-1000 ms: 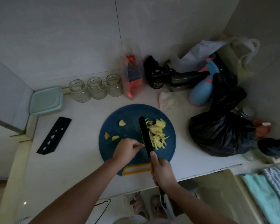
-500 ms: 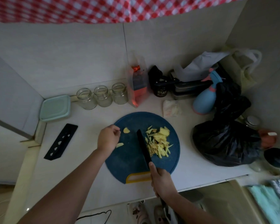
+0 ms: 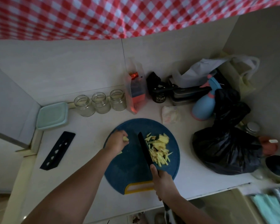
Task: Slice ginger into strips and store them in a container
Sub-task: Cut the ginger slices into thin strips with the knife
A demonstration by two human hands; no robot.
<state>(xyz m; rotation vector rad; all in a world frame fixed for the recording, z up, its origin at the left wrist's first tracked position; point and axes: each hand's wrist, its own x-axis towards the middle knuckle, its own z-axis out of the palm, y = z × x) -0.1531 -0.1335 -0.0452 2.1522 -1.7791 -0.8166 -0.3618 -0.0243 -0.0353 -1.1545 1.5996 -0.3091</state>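
Observation:
A round blue cutting board (image 3: 129,167) with a yellow handle slot lies on the white counter. A pile of pale ginger strips (image 3: 158,149) sits on its right half. My left hand (image 3: 116,143) is at the board's upper left, fingers curled round a ginger slice (image 3: 125,139). Another small ginger piece (image 3: 120,152) peeks out under that wrist. My right hand (image 3: 162,183) grips the handle of a black knife (image 3: 145,150), whose blade lies on the board just left of the strips. A teal-lidded container (image 3: 52,115) stands at the back left.
Three open glass jars (image 3: 100,103) line the back wall beside a clear bag with orange contents (image 3: 135,92). A black knife sheath (image 3: 58,150) lies left of the board. A blue spray bottle (image 3: 204,105), black plastic bag (image 3: 225,149) and crumpled tissue (image 3: 171,114) crowd the right.
My left hand left the knife's side, went to the board's upper left and picked up a ginger slice. The camera tilted up, revealing the checked cloth. The knife stayed put.

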